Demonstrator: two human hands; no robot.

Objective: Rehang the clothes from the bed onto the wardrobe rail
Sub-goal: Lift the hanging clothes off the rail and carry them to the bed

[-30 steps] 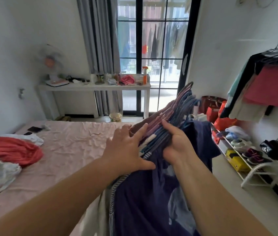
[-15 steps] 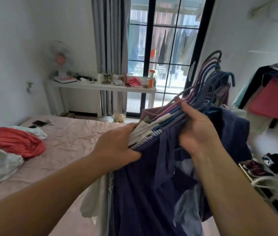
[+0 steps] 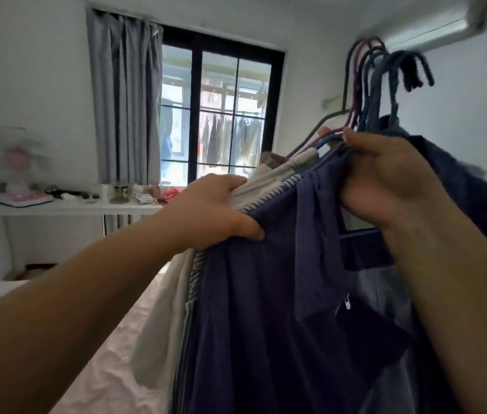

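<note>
Both hands, left hand (image 3: pixel 209 210) and right hand (image 3: pixel 385 180), grip the bundle of hung clothes (image 3: pixel 266 294).

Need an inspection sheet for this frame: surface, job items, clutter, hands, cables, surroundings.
Surface: pink bed sheet, wrinkled, lower left.
Job's things: bundle of clothes on hangers, navy garment in front, hanger hooks raised; wardrobe rail not in view.
Clutter: white shelf with fan and small items.
Hands: left hand grips the garments' edge; right hand grips the hanger necks.
Cables: nothing clearly seen.
Surroundings: grey curtain, black-framed window, air conditioner.
</note>
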